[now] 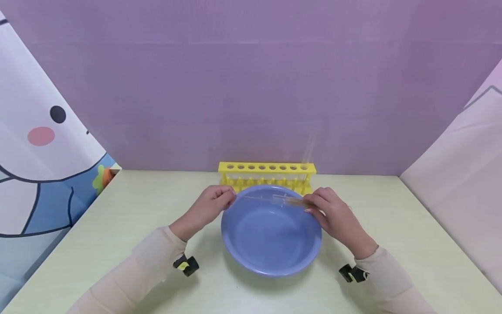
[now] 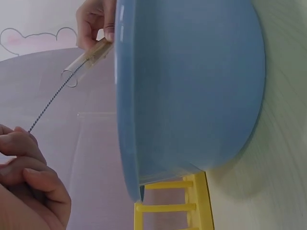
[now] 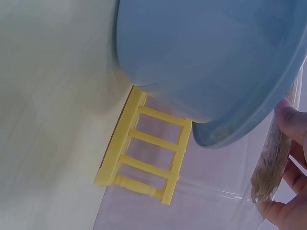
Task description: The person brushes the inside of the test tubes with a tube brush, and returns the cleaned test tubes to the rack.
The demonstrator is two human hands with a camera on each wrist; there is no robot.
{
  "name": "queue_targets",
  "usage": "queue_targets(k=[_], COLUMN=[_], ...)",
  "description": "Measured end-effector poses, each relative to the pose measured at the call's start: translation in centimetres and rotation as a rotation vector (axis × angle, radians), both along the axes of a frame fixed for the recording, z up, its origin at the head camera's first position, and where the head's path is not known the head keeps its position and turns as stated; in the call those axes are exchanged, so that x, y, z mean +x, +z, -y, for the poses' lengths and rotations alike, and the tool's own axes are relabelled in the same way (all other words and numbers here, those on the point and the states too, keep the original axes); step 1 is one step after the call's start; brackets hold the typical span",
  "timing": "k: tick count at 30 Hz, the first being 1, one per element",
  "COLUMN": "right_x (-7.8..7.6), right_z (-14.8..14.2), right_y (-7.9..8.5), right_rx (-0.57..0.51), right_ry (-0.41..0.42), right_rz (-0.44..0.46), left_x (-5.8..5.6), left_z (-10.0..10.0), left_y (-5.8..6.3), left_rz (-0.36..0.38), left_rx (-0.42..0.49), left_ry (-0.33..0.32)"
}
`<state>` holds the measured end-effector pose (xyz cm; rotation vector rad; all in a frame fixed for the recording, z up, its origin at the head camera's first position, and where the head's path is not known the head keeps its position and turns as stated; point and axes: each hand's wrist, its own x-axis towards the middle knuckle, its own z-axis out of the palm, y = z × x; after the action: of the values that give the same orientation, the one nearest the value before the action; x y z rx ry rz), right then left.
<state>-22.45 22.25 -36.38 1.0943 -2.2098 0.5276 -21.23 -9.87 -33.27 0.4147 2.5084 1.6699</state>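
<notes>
My left hand [image 1: 211, 204] pinches the thin twisted wire handle of a test tube brush [image 2: 50, 101]. With its fingers and thumb, my right hand [image 1: 333, 213] holds a clear glass test tube [image 2: 76, 71], its mouth towards the left hand. Brown bristles [image 3: 269, 171] sit inside the tube, near its far end in the right wrist view. Tube and brush lie roughly level above the back part of a round blue basin [image 1: 270, 237]. My right fingers partly cover the tube.
Directly behind the basin stands a yellow test tube rack [image 1: 266, 167] with a row of holes. Another clear test tube [image 1: 309, 148] stands upright at its right end. A purple backdrop [image 1: 251, 87] rises behind the pale table [image 1: 164, 192].
</notes>
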Motion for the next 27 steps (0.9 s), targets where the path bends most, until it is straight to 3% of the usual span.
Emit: queue_targets(k=[6, 14, 27], right_x=[0.0, 0.1, -0.1], right_z=[-0.2, -0.4, -0.8], right_y=[0.0, 0.0, -0.2], right_rx=[-0.001, -0.007, 0.007], right_ry=[-0.003, 0.004, -0.01], right_rz=[-0.003, -0.012, 0.001], left_x=[-0.1, -0.1, -0.3], left_z=[0.2, 0.5, 1.2], left_y=[0.0, 0.3, 0.4], left_rz=[0.056, 0.14, 0.159], left_rx=[0.049, 0.048, 0.083], left_ry=[0.004, 0.034, 0.043])
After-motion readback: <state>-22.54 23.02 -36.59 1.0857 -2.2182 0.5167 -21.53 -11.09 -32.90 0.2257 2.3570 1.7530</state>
